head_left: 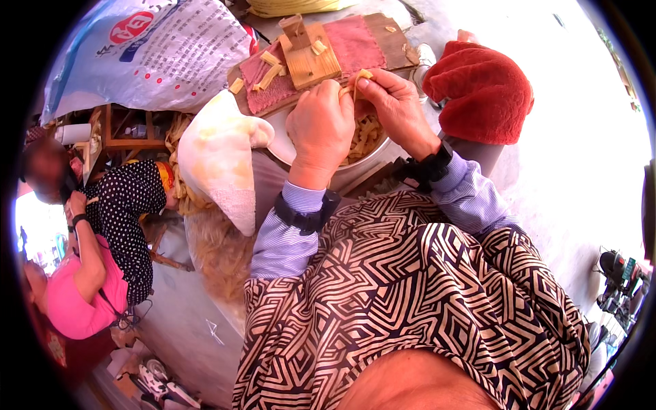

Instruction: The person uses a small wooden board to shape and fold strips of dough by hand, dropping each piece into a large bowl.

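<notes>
My left hand (321, 130) and my right hand (398, 109) meet above a white bowl (279, 142). Both are closed in a pinch on a pale yellow strip (365, 74), which looks soft and bent; its exact kind is unclear. Curled yellowish strips (365, 140) fill the bowl, partly covered by my hands. Just beyond my fingers, a wooden block (314, 63) with a small upright piece (294, 31) sits on a pink cloth (354, 42). Several short strips (270, 76) lie beside the block.
A wooden board (393, 44) lies under the cloth. White cloth (222, 157) and red cloth (482, 92) cover my knees. At the left stand a large printed sack (157, 55), a plastic bag of strips (222, 253) and another person in pink (85, 294).
</notes>
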The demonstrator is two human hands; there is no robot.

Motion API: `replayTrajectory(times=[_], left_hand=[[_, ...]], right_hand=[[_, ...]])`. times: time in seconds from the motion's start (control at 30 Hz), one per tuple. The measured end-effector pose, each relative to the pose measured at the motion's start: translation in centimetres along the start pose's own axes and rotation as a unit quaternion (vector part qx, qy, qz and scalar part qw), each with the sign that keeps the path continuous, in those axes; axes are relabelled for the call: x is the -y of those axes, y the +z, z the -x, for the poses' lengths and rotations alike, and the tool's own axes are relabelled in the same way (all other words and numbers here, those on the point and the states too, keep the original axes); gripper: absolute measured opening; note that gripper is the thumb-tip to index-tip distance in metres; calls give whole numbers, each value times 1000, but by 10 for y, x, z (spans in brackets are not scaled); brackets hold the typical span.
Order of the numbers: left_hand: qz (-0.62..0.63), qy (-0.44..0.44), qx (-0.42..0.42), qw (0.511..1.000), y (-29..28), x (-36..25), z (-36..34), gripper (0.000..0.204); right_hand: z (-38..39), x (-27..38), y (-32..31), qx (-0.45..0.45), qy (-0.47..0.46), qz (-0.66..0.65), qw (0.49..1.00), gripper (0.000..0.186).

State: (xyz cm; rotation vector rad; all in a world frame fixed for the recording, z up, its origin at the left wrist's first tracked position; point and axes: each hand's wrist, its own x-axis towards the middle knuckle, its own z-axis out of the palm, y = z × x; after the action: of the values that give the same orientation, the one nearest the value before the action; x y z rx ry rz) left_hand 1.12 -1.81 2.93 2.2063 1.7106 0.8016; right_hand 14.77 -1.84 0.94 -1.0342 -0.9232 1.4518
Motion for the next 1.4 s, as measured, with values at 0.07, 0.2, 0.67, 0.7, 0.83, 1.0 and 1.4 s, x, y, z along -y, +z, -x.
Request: replayTrajectory(times=[0.07, 0.2, 0.67, 0.7, 0.83, 1.0, 1.4], left_hand=[[-39, 59, -50, 996, 6, 2, 0, 16], [-114, 164, -101, 975, 12, 9, -2, 17], [343, -81, 154, 923, 16, 30, -6, 8], [340, -77, 147, 926, 15, 27, -5, 6], [223, -6, 75, 972, 20, 27, -3, 7], [265, -36, 67, 961, 19, 19, -3, 7], [446, -74, 119, 884, 4, 24, 3, 6]], right_hand=[[-3, 2, 1, -25, 40, -54, 997, 12], [-12, -3, -6, -32, 97, -101, 990, 13], [-10, -6, -27, 93, 185, 112, 972, 17], [-9, -10, -26, 90, 177, 95, 975, 18], [-7, -15, -20, 65, 209, -15, 976, 19], [-1, -31, -20, 126, 273, -363, 882, 22], [2, 1, -26, 153, 231, -246, 929, 23]])
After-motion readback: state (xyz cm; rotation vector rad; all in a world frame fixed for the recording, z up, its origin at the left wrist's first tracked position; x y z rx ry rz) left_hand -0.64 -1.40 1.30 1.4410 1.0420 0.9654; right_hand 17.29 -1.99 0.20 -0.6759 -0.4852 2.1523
